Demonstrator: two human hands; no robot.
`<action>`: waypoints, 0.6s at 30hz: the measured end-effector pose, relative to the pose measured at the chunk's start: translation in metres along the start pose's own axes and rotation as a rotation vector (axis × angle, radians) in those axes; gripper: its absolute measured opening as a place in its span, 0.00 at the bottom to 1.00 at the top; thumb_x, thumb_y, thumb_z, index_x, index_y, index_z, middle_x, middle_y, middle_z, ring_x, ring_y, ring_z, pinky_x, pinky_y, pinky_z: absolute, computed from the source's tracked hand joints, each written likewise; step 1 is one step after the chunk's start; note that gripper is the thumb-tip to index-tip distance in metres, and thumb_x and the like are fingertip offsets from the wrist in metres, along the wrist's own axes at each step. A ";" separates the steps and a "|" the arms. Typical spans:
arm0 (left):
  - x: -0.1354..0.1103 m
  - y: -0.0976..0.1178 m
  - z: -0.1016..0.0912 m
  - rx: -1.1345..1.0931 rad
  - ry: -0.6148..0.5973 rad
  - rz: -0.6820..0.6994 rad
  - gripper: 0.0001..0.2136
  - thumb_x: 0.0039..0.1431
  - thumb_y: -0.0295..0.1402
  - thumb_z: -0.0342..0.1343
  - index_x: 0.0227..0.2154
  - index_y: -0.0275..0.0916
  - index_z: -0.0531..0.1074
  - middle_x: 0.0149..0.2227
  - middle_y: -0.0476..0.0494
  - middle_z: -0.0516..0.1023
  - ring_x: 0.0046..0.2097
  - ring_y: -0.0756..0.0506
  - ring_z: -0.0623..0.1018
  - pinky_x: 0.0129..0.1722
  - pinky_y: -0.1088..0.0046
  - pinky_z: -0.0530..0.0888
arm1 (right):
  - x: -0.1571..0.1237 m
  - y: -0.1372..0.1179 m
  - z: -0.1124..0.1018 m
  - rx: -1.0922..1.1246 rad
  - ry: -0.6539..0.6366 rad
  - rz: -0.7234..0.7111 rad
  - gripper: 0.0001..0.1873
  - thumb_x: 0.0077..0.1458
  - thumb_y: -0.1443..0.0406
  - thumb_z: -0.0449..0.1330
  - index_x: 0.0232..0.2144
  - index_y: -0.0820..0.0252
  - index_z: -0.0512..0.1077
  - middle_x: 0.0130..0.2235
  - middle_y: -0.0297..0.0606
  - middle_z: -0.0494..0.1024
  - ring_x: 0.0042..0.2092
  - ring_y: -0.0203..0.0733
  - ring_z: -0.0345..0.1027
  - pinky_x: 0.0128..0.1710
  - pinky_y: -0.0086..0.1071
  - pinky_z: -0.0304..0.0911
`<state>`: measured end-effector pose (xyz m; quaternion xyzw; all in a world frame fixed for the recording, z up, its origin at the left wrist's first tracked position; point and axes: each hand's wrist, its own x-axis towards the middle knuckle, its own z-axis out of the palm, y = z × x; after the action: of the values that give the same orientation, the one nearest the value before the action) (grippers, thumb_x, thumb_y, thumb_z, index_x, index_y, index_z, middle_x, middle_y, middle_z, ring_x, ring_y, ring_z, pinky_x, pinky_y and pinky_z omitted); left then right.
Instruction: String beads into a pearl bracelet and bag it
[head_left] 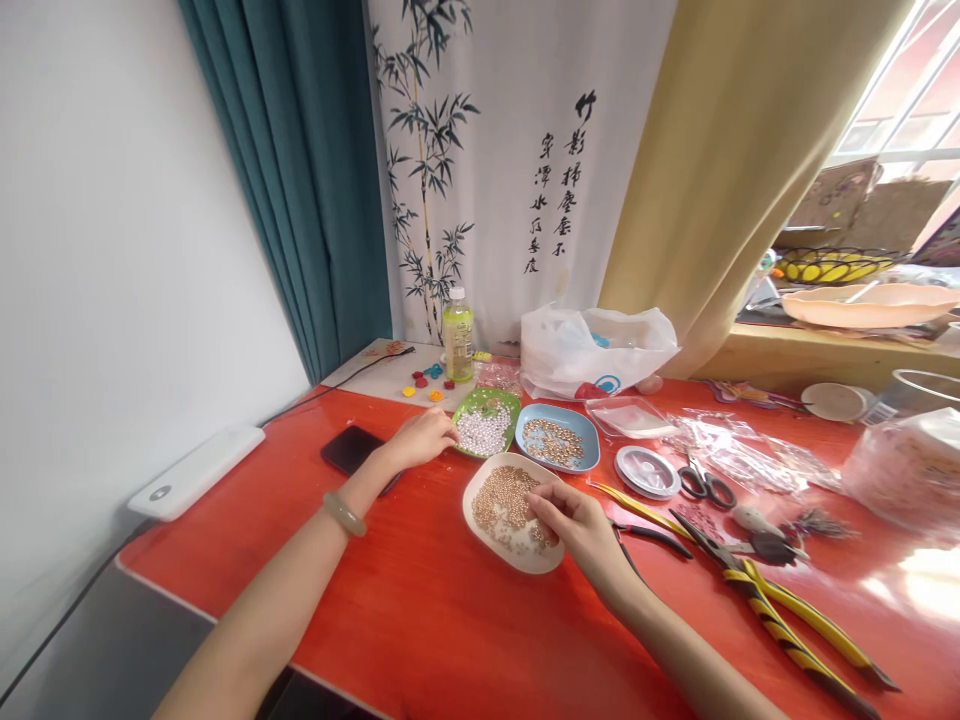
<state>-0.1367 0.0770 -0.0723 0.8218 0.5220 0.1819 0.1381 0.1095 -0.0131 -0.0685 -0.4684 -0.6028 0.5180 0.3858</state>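
My left hand [424, 437], with a bangle [344, 514] on its wrist, is closed at the left edge of a green dish [513, 407] of white pearl beads [482, 431]. Whatever its fingertips may hold is too small to make out. Over the right side of a white dish [480, 547], my right hand [571, 512] pinches thumb and finger together among small gold beads [504, 497]. I cannot make out what is in that pinch. Behind it, a blue dish [593, 457] holds larger gold beads [553, 442].
A phone [351, 450] lies under my left forearm. To the right are long-nosed pliers [757, 590], scissors [706, 483], a round clear-lidded case [647, 472] and plastic packets [742, 450]. A bottle [458, 340] and white plastic bag [592, 350] stand behind; a white power unit [199, 470] sits left.
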 end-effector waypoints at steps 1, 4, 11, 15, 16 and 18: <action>0.000 0.000 0.000 -0.013 -0.005 -0.001 0.08 0.48 0.28 0.52 0.28 0.41 0.77 0.32 0.44 0.75 0.41 0.44 0.69 0.42 0.71 0.64 | 0.000 0.000 0.000 0.003 -0.001 -0.001 0.13 0.47 0.57 0.55 0.21 0.61 0.66 0.18 0.28 0.63 0.20 0.30 0.54 0.20 0.26 0.52; 0.000 -0.002 -0.001 -0.060 -0.003 -0.021 0.07 0.45 0.28 0.55 0.27 0.40 0.76 0.31 0.45 0.75 0.39 0.45 0.71 0.41 0.71 0.65 | 0.000 -0.001 0.000 0.016 0.004 -0.005 0.13 0.47 0.57 0.56 0.21 0.61 0.66 0.18 0.28 0.62 0.19 0.30 0.54 0.20 0.26 0.52; 0.002 0.026 0.004 -0.255 0.132 -0.118 0.05 0.46 0.29 0.55 0.25 0.37 0.75 0.32 0.42 0.76 0.37 0.44 0.72 0.39 0.68 0.66 | -0.001 -0.003 0.000 0.018 0.010 0.015 0.13 0.46 0.57 0.56 0.20 0.61 0.66 0.17 0.27 0.62 0.19 0.30 0.54 0.20 0.26 0.52; -0.003 0.071 0.022 -0.713 0.101 -0.108 0.09 0.48 0.34 0.55 0.31 0.34 0.73 0.32 0.43 0.77 0.35 0.48 0.74 0.36 0.72 0.69 | 0.000 -0.002 0.000 0.023 0.001 0.005 0.13 0.46 0.57 0.56 0.20 0.61 0.67 0.17 0.27 0.62 0.19 0.30 0.54 0.20 0.25 0.51; -0.006 0.080 0.027 -0.944 0.039 -0.121 0.09 0.46 0.34 0.57 0.30 0.33 0.73 0.32 0.42 0.77 0.34 0.48 0.74 0.36 0.72 0.69 | 0.001 -0.002 0.000 0.028 -0.002 0.003 0.13 0.46 0.57 0.56 0.20 0.61 0.67 0.17 0.27 0.62 0.19 0.29 0.54 0.20 0.25 0.51; -0.010 0.093 0.036 -1.245 -0.031 -0.185 0.10 0.43 0.33 0.61 0.28 0.32 0.74 0.29 0.42 0.76 0.33 0.50 0.74 0.36 0.74 0.69 | 0.001 -0.001 -0.001 0.036 -0.001 0.011 0.13 0.46 0.57 0.57 0.20 0.61 0.67 0.17 0.27 0.63 0.19 0.29 0.53 0.20 0.25 0.51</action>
<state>-0.0495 0.0283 -0.0671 0.5411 0.3852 0.4272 0.6134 0.1096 -0.0121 -0.0670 -0.4644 -0.5910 0.5312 0.3909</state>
